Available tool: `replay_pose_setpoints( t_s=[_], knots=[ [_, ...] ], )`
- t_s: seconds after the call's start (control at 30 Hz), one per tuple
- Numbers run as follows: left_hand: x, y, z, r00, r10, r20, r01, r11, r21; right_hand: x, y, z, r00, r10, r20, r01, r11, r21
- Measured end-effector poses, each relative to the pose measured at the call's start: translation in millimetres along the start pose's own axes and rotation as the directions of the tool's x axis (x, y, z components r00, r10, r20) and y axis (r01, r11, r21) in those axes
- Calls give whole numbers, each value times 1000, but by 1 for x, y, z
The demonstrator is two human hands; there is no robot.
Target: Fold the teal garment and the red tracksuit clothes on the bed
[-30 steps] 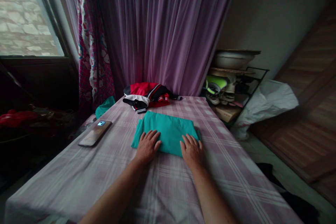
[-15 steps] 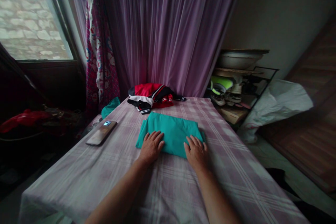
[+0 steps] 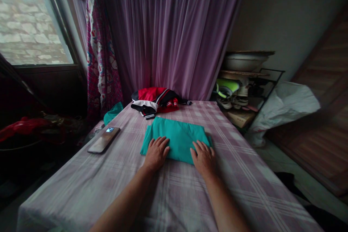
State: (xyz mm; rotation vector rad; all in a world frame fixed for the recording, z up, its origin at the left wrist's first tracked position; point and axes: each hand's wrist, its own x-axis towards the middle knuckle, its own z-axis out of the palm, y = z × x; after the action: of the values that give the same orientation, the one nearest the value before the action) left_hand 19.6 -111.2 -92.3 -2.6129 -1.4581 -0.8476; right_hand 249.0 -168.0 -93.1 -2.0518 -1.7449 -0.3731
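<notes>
A folded teal garment lies flat on the bed's pink plaid sheet. My left hand rests palm down on its near left corner, fingers spread and open. My right hand lies flat on the near right edge, fingers stretched out too. Neither hand grips anything. Beyond the teal garment sits a heap of red, black and white clothes at the far end of the bed.
A phone lies on the sheet to the left. A teal cloth hangs off the far left edge. Purple curtains hang behind. A shelf rack with a basin and shoes and a white bag stand right.
Both hands stay flat on the teal garment's near edge. Only the camera has shifted slightly, first rightwards, then a touch back.
</notes>
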Motion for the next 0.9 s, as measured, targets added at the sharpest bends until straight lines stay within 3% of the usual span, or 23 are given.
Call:
replay_pose_setpoints(
  t_s=[0.9],
  knots=[
    [3, -1, -4, 1000, 1, 11, 0, 999, -50, 1, 2, 3, 1000, 0, -24, 0, 1000, 6]
  ],
)
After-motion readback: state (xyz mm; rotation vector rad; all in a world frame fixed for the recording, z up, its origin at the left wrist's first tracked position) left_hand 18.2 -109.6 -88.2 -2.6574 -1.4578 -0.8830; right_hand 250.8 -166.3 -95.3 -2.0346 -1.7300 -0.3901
